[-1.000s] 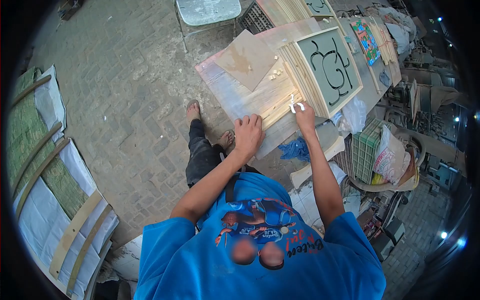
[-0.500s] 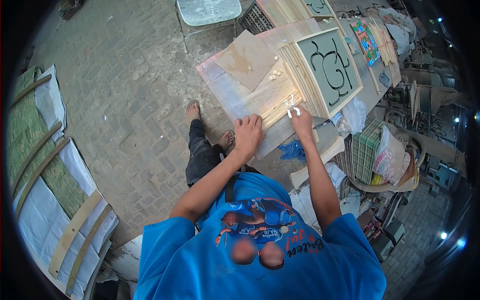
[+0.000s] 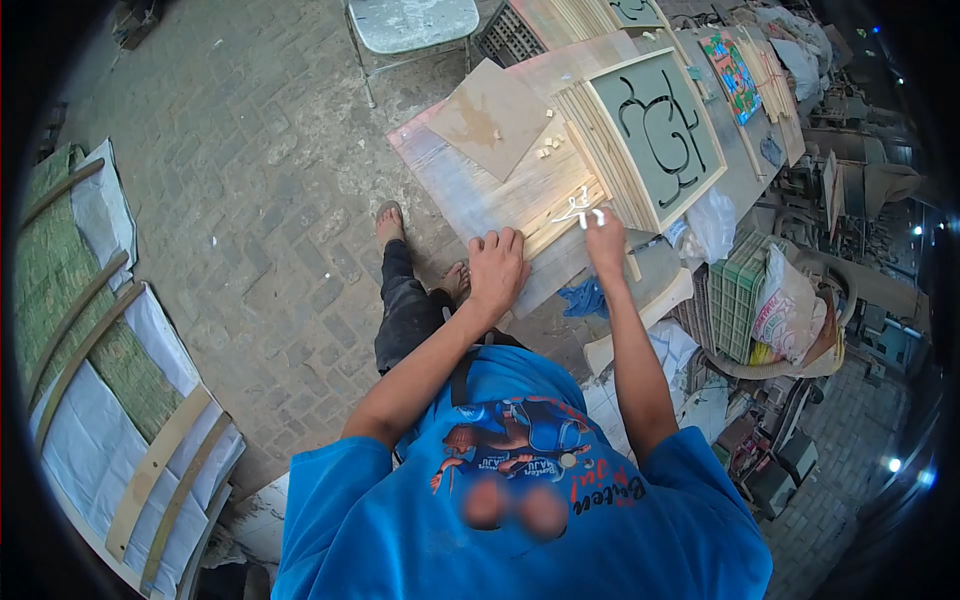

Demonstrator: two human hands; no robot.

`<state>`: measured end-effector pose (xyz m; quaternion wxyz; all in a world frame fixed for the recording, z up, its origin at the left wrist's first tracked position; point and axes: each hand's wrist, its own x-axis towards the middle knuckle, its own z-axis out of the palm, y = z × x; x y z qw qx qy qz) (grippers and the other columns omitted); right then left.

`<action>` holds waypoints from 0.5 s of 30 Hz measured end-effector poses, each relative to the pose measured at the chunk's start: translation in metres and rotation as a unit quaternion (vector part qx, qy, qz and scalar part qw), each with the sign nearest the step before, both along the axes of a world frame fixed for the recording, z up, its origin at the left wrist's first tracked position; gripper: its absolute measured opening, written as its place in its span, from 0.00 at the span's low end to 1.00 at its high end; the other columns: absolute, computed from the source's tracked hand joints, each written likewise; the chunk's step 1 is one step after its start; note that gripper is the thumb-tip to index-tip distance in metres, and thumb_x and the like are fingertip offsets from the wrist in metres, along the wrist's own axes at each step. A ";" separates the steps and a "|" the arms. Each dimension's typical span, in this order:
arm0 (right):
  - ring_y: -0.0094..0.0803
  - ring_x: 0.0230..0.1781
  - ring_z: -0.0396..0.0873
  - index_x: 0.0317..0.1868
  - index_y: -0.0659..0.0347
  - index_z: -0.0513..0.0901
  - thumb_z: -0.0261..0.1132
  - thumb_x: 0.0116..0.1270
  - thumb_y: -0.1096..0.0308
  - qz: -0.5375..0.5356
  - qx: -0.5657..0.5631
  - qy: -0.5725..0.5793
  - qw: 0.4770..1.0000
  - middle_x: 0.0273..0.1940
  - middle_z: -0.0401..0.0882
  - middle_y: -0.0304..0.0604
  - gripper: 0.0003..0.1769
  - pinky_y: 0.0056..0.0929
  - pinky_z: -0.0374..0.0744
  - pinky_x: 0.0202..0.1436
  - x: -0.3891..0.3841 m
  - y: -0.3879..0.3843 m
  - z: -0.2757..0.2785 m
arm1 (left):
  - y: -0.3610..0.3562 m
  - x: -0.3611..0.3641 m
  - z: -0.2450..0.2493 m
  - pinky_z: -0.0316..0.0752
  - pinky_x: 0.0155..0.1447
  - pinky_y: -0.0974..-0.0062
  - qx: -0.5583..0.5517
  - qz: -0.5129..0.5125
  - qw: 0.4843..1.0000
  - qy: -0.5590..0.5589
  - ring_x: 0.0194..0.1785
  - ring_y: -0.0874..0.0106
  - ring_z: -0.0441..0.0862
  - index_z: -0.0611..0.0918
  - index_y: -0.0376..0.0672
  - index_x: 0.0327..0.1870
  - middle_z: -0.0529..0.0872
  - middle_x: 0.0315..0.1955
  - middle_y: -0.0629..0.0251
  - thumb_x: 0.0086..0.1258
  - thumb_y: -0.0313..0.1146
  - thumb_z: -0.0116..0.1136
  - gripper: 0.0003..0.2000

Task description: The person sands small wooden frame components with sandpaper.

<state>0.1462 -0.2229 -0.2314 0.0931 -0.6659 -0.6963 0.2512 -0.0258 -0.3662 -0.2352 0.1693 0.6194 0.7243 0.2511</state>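
My left hand [image 3: 498, 268] lies on the near end of a light wooden piece [image 3: 548, 222], its fingers bent over the edge. Closed around a small white piece [image 3: 597, 216], my right hand [image 3: 606, 243] is just right of that wood. A thin white curly shape [image 3: 577, 204] rests on the wood beside my right fingertips. Small wooden blocks [image 3: 548, 147] sit farther back on the board. Right of them is a stack of wooden frames, the top one with a grey-green panel [image 3: 658, 133] bearing dark curved marks.
A brown sheet [image 3: 492, 120] lies on the table [image 3: 430, 150]. Behind stands a folding chair [image 3: 415, 25]. At the right are a blue cloth [image 3: 584, 298], a plastic bag [image 3: 711, 222], a green crate [image 3: 738, 298] and a colourful picture [image 3: 731, 78].
My right hand has moved slightly with the white piece and is a little away from the curly shape. The curly shape has shifted and turned slightly. My left hand stays in place.
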 end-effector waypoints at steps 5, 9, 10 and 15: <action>0.63 0.44 0.81 0.43 0.70 0.82 0.63 0.67 0.63 -0.005 0.055 -0.027 0.998 0.38 0.83 0.65 0.15 0.52 0.77 0.49 0.010 0.040 -0.003 | 0.001 -0.001 0.003 0.63 0.52 0.63 -0.018 -0.007 1.000 -0.004 0.48 0.65 0.72 0.79 0.40 0.54 0.76 0.43 0.64 0.53 0.39 0.70 0.26; 0.62 0.44 0.82 0.44 0.70 0.82 0.62 0.68 0.63 0.010 0.071 -0.037 0.997 0.38 0.84 0.65 0.16 0.52 0.77 0.49 0.001 0.053 -0.004 | 0.000 -0.001 0.002 0.63 0.52 0.63 -0.009 -0.004 1.000 -0.005 0.48 0.65 0.73 0.79 0.40 0.54 0.76 0.43 0.64 0.52 0.39 0.70 0.27; 0.62 0.44 0.82 0.44 0.70 0.82 0.62 0.68 0.63 0.016 0.075 -0.067 0.995 0.39 0.84 0.65 0.16 0.53 0.77 0.50 -0.001 0.054 -0.005 | 0.000 -0.001 0.002 0.63 0.52 0.63 -0.006 -0.003 1.000 -0.007 0.47 0.65 0.73 0.79 0.40 0.54 0.76 0.43 0.64 0.52 0.39 0.70 0.27; 0.62 0.44 0.82 0.45 0.69 0.82 0.61 0.68 0.63 -0.007 0.079 -0.107 0.991 0.40 0.84 0.66 0.15 0.53 0.77 0.50 -0.002 0.049 -0.010 | 0.000 -0.002 0.003 0.64 0.51 0.62 0.015 0.001 1.000 -0.004 0.47 0.65 0.73 0.80 0.40 0.50 0.75 0.40 0.64 0.52 0.38 0.69 0.24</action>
